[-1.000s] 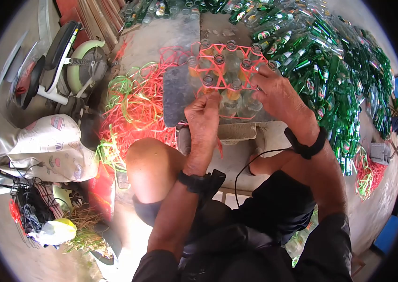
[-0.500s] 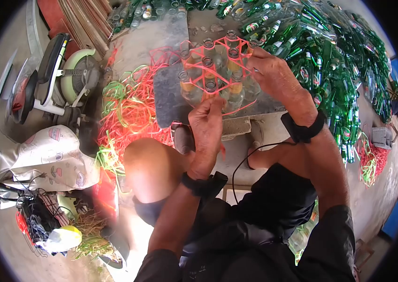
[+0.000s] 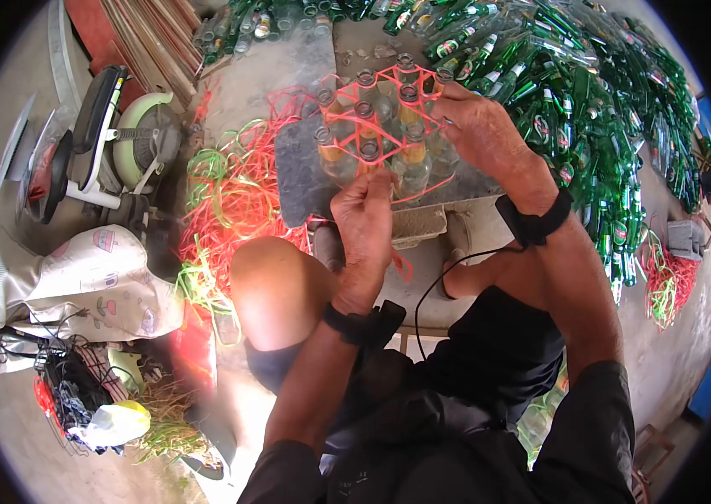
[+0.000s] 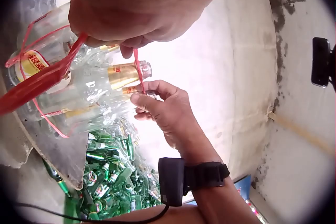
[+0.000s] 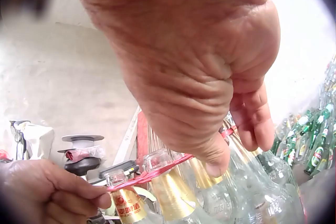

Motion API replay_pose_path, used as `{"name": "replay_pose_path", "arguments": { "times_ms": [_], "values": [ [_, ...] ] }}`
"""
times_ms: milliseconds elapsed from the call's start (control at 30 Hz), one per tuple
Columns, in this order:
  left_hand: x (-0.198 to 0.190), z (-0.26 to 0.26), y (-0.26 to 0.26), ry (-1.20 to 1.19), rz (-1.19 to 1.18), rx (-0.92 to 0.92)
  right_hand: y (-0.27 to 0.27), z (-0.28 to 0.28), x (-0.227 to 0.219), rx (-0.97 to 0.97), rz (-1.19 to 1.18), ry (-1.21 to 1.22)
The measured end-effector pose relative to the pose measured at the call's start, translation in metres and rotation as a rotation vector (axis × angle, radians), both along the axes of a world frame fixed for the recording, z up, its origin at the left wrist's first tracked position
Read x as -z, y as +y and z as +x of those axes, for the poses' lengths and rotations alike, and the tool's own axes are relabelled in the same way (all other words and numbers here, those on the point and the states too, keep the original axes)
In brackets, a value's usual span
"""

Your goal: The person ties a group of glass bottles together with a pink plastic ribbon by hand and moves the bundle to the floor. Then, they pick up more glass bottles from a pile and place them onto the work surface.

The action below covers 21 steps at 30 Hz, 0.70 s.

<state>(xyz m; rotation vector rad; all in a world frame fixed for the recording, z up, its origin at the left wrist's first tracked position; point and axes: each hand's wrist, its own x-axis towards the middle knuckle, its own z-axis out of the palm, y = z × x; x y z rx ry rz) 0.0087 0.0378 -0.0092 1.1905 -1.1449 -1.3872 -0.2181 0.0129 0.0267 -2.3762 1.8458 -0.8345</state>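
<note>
A cluster of clear glass beer bottles with gold neck labels stands upright in front of the person. Red plastic strap zigzags between their necks, and another loop circles the lower bodies. My left hand pinches the strap beside the nearest bottle's neck; a thick red length hangs from it in the left wrist view. At the far right corner bottle, my right hand has thumb and fingers curled at the neck, on the strap. Its fingertips partly hide that neck in the head view.
The bottles stand on a dark slab. Green bottles are heaped at the right and back. Tangled red and green strapping lies to the left, near a scooter-like vehicle. The person's bare knee is close below the slab.
The head view has shifted, so the bottles appear further left. My right hand has gone from the right front necks to the far right corner neck. The left hand keeps its pinch near the front bottle.
</note>
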Motion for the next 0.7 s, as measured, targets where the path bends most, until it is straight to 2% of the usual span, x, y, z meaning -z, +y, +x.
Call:
{"name": "replay_pose_path", "arguments": {
  "times_ms": [167,233,267,333,467,633,667,700],
  "values": [
    [0.003,0.006,-0.003,-0.010,-0.003,0.039,-0.001,0.001,0.002,-0.005,0.012,0.046],
    [0.005,0.008,-0.002,-0.022,0.025,0.056,0.005,0.006,-0.005,0.057,0.042,0.100],
    [0.007,0.007,-0.001,-0.041,-0.043,0.046,0.005,0.007,-0.007,0.055,0.041,0.102],
    [0.005,0.007,0.000,-0.058,-0.110,0.031,0.007,0.010,-0.009,-0.007,-0.137,0.016],
    [0.004,0.008,0.006,-0.052,-0.124,0.031,0.013,0.021,-0.021,0.018,-0.217,0.054],
    [0.008,0.011,0.008,-0.030,-0.210,0.012,0.029,0.068,-0.023,-0.019,-0.168,-0.053],
    [0.007,0.012,0.009,-0.061,-0.213,0.041,0.033,0.075,-0.025,-0.017,0.041,-0.137],
    [0.005,0.014,0.011,-0.093,-0.216,0.074,0.031,0.079,-0.015,-0.019,0.044,-0.138]
  ]
}}
